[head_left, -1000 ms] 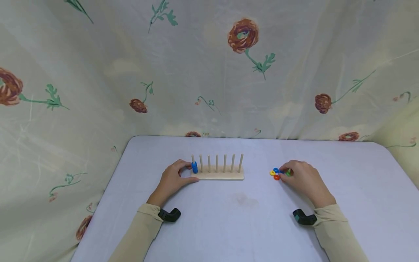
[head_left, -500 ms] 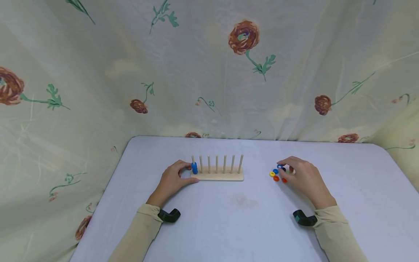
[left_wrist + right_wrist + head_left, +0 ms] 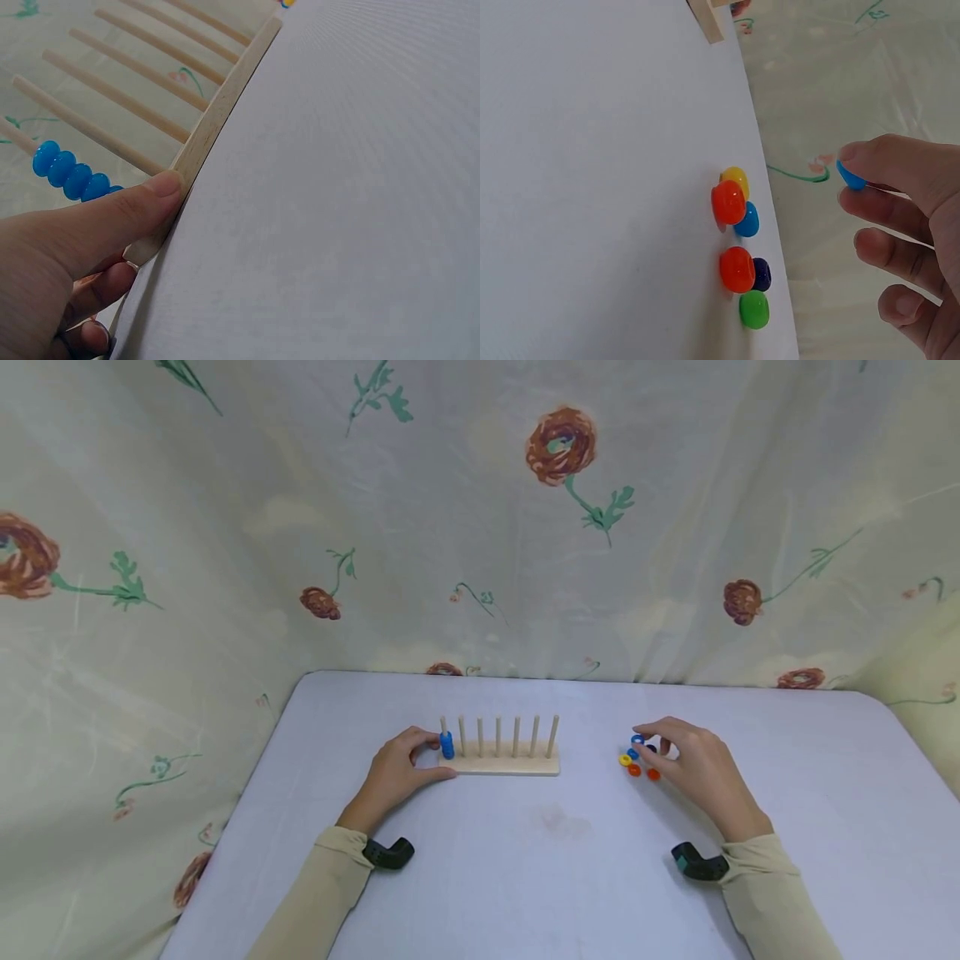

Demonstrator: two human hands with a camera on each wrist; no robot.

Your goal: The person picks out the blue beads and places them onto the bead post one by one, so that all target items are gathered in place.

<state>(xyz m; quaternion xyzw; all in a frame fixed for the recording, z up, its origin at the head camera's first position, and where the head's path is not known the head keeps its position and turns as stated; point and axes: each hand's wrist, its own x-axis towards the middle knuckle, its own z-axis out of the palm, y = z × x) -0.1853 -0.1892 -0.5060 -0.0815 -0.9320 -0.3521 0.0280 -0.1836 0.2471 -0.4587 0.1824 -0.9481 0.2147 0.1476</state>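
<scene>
My left hand grips the left end of a wooden peg rack, thumb along its front edge, as the left wrist view shows. Several blue beads are stacked on the leftmost peg; the other pegs are bare. My right hand pinches a blue bead between thumb and forefinger, raised off the table. Beside it on the cloth lie loose beads: a yellow bead, an orange bead, another orange bead, a blue bead, a dark bead and a green bead.
A white cloth covers the table, which has a faint stain near its middle. Behind and beside it hangs a flowered curtain. Black devices are strapped to both wrists, such as the left wrist device.
My right hand has lifted a blue bead out of the loose group and shifted slightly away from me. The left hand and the rack have stayed in place.
</scene>
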